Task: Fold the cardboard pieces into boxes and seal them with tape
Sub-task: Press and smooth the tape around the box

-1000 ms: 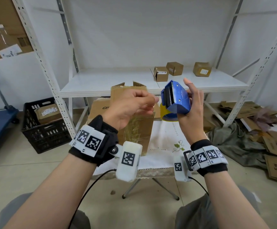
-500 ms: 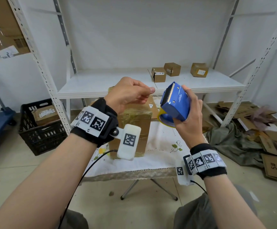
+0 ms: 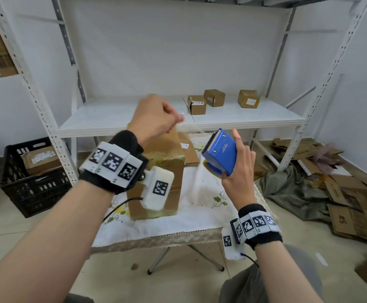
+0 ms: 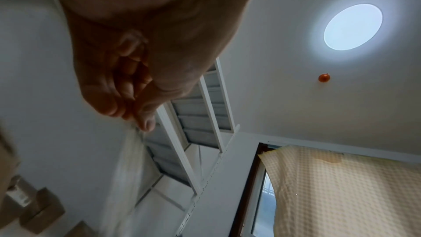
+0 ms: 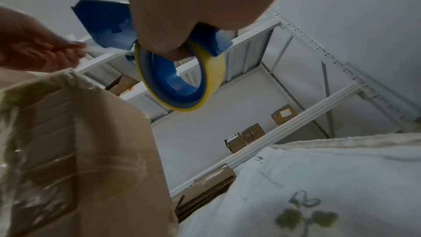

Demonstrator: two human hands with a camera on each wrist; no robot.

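- White walls and a white metal shelving rack (image 3: 232,119) stand behind a small counter draped in a white embroidered cloth (image 3: 202,206).
- Left hand (image 3: 154,119) is raised above the counter, thumb and fingertips (image 4: 145,123) pinched on the free end of a clear strip of tape (image 4: 127,159).
- Right hand (image 3: 238,169) is wrapped round a blue handheld tape dispenser (image 3: 220,153) carrying a yellow-edged tape roll (image 5: 182,78); its index finger sticks up beside the dispenser, and the serrated edge faces the left hand.
- Tape runs between the two hands, faint and blurred in the head view.
- Tall brown cardboard box wrapped in glossy tape (image 3: 158,182) stands upright on the cloth near the counter's left edge, below the left hand and just left of the dispenser.
- Flattened cardboard pieces (image 3: 189,152) lie on the counter's far edge behind the box.
- Three small brown boxes (image 3: 214,97) sit on the rack shelf.
- Black plastic crate (image 3: 25,184) holding a carton rests on the floor to the left; loose cardboard scraps (image 3: 353,211) and a grey cloth lie on the floor to the right.
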